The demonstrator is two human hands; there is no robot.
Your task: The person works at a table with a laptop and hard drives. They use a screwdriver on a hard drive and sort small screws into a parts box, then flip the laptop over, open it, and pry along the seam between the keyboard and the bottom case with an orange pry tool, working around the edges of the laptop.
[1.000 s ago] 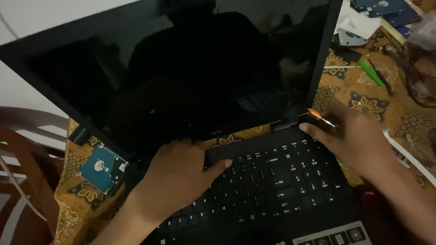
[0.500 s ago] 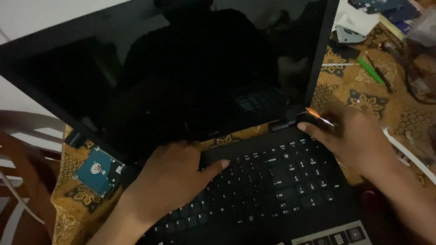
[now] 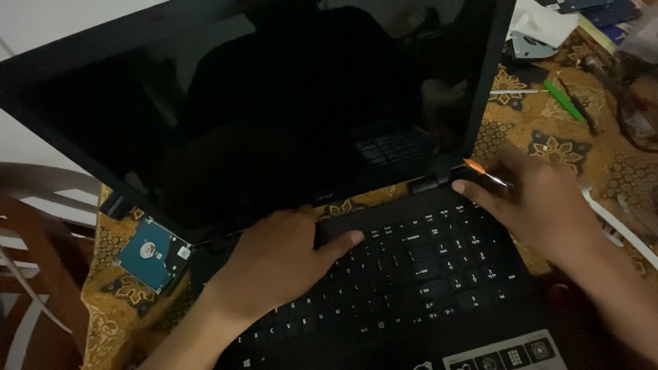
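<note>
Left hand [image 3: 277,257]: flat, pressed on laptop [image 3: 411,274] keyboard's upper edge | right hand [image 3: 541,202]: pinching orange-tipped tool [image 3: 483,171] at laptop's right hinge | hard drive [image 3: 152,253]: left of laptop.

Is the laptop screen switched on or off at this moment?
Off, as far as it shows: the laptop screen is wholly black, showing only dim reflections, with the lid open.

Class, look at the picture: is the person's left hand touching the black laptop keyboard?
Touching. The head view shows the left hand lying flat on the black laptop keyboard, its thumb pressed along the top row of keys, with no gap visible.
</note>
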